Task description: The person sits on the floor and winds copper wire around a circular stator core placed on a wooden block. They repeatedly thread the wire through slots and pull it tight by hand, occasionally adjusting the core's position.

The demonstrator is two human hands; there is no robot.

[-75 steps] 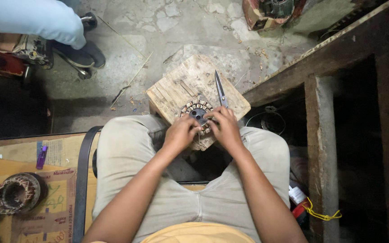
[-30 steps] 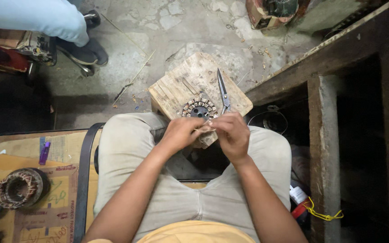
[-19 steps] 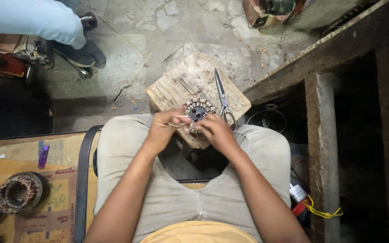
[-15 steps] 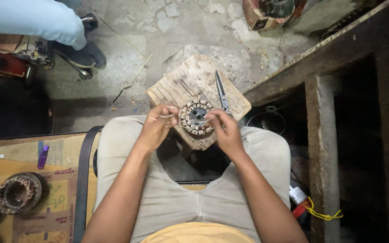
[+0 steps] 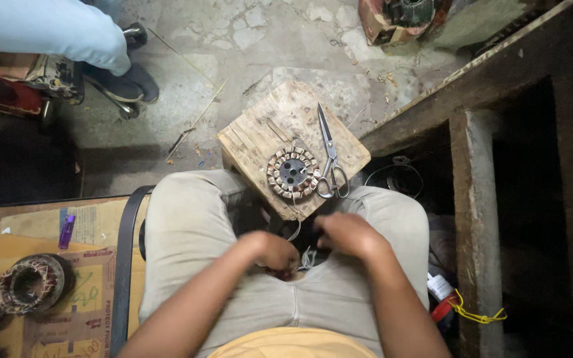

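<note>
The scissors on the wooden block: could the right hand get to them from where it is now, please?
Probably yes: the scissors lie uncovered on the wooden block, just ahead of the right hand, with nothing between.

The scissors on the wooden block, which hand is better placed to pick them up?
Probably the right hand. It sits just below the scissors, whose loop handles point back toward it on the right side of the wooden block. The left hand is lower, and would have to cross past the round wound stator.
</note>
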